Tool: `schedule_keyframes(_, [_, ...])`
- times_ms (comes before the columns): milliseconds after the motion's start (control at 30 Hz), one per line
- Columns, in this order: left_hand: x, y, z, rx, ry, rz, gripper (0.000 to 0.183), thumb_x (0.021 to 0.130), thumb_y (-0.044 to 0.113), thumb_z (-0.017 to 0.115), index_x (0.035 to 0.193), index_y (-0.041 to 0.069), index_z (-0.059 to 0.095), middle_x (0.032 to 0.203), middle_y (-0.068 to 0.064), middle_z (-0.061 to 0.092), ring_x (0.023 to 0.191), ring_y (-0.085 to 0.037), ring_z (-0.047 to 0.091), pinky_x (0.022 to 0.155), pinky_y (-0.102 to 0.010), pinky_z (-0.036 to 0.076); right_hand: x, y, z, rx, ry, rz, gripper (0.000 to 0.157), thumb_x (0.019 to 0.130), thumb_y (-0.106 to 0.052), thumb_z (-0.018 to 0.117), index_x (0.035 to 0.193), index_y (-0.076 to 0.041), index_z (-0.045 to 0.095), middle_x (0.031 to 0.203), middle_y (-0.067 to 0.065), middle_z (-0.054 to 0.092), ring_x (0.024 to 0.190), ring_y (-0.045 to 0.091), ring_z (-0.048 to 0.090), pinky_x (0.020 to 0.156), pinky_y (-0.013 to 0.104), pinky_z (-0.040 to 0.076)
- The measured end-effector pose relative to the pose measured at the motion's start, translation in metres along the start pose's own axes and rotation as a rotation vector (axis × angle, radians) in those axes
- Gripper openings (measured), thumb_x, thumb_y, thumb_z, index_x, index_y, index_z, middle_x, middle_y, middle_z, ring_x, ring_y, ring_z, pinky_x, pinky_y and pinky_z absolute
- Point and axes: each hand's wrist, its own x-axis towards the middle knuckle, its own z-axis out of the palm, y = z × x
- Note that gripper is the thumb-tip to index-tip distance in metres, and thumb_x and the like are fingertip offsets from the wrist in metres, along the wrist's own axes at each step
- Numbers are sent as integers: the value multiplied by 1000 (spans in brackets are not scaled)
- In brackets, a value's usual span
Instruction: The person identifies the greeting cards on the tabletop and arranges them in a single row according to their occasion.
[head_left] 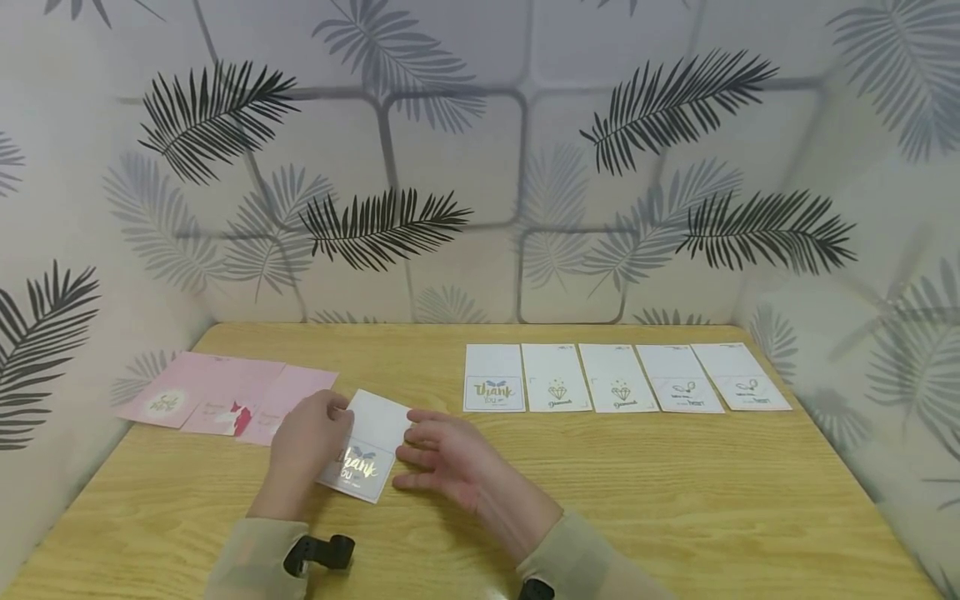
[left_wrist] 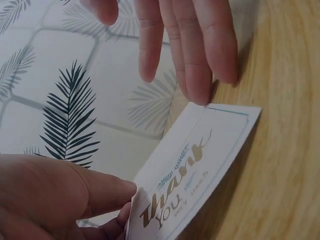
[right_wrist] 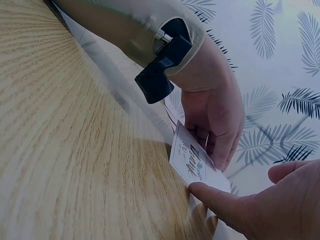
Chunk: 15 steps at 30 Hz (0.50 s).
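Observation:
A white thank-you card (head_left: 378,423) with gold lettering lies between my hands, tilted slightly off the table. My left hand (head_left: 309,437) pinches its left edge with thumb and fingers; in the left wrist view the thumb lies at the edge of the card (left_wrist: 195,137). From the other side my right hand (head_left: 457,462) reaches in with fingers spread and fairly straight, one fingertip touching the card's edge in the right wrist view. Pink cards (head_left: 217,379), partly overlapping, lie just beyond the left hand.
On the right, several white cards stand in a row on the wooden table (head_left: 600,517): a thank-you card (head_left: 492,362), two diamond cards (head_left: 555,362), and two with a leaf-like print (head_left: 678,367). A leaf-patterned wall (head_left: 465,283) closes off the back and sides.

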Motion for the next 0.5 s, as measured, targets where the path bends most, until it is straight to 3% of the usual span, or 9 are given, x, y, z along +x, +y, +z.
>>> schedule_keyframes(333, [3,-1,-3,-102,-7,-34,30,108,14,61,133,-1,68,133,-29,70,117,-44,66,100,-61,51,0,2,-1,-2,-3,11,66,101,2,59,164,6,42,168,34,35,152,49,45,108,67,52])
schedule_keyframes(433, [3,-1,-3,-142,0,-45,30,109,13,62,134,-1,68,133,-29,69,114,-43,66,99,-59,52,1,3,-2,-25,-11,-4,67,98,5,59,163,7,42,163,25,45,139,38,56,109,65,52])
schedule_keyframes(500, [4,0,-3,-162,8,-41,30,109,14,62,134,-1,68,132,-30,69,113,-42,66,98,-58,52,2,4,-3,-41,-10,-14,65,98,6,60,161,7,45,145,18,57,122,28,60,108,62,53])
